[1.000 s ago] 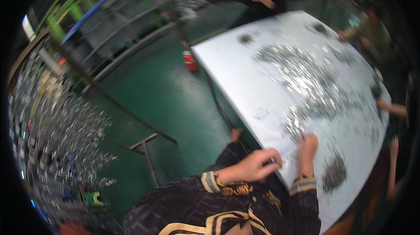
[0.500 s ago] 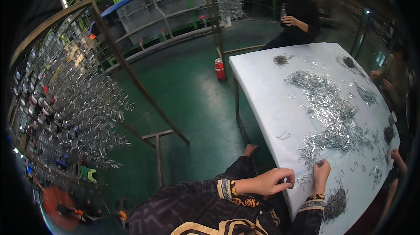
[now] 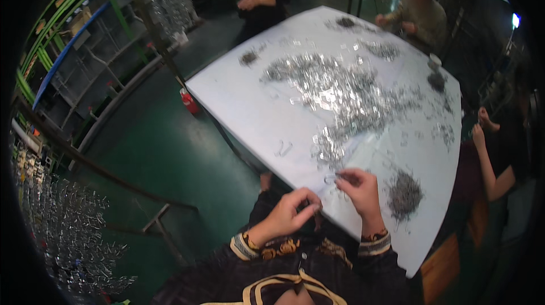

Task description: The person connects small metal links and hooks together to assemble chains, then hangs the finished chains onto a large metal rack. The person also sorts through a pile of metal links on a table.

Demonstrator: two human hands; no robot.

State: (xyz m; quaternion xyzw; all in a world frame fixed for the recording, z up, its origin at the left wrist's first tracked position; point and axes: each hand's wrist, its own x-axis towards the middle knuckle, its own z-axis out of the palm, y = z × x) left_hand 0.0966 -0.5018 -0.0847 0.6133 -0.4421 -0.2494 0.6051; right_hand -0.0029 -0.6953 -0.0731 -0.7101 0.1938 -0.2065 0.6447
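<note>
Shirt (image 3: 227, 274): black
Cuffs (image 3: 244, 247): pale patterned band, gold print beside it
Front print (image 3: 281, 249): gold, ornate
Trim (image 3: 278, 280): yellow-gold stripes
Hands (image 3: 292, 214): bare

My white table (image 3: 227, 89) looks bright, with metal pieces (image 3: 329, 97) glaring around its middle; the green floor (image 3: 170, 160) past its left edge lies dim. Beyond its right edge a lamp (image 3: 515, 20) glows. I see slight blur, and fisheye distortion bending into black.
</note>
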